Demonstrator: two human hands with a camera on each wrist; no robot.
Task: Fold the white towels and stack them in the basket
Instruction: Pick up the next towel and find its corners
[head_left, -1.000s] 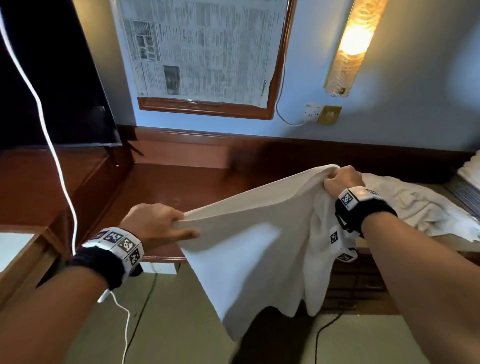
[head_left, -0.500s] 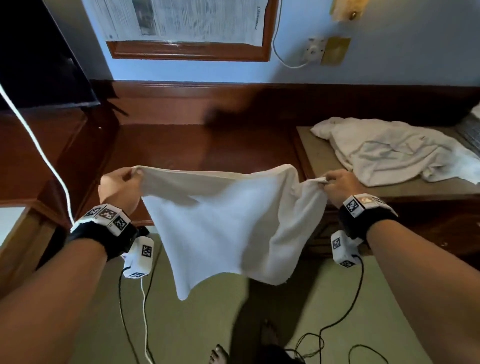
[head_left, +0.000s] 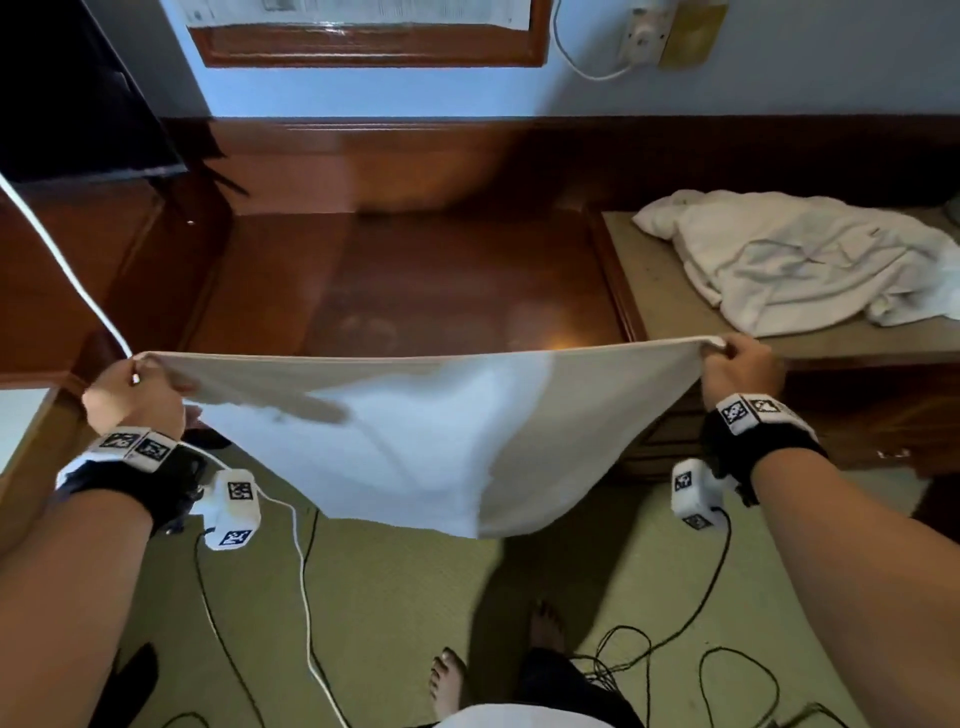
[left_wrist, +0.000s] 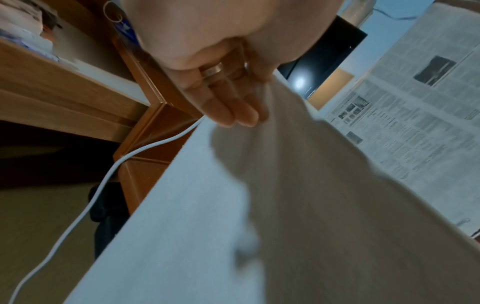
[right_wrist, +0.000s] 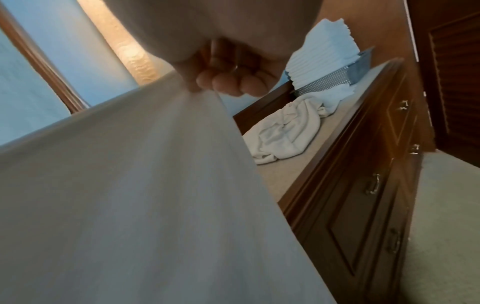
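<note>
Towel (head_left: 415, 441) — one, stretched between left hand (head_left: 132, 397), right hand (head_left: 740, 371); loose pile (head_left: 795, 260) — perhaps two.

You're in what looks like a hotel room: a dark wood desk (head_left: 457, 280), drawer unit (right_wrist: 363, 185), carpet (head_left: 395, 597), wall lamp (right_wrist: 122, 41), and a basket (right_wrist: 335, 79) stacked with folded towels (right_wrist: 324, 51).
</note>
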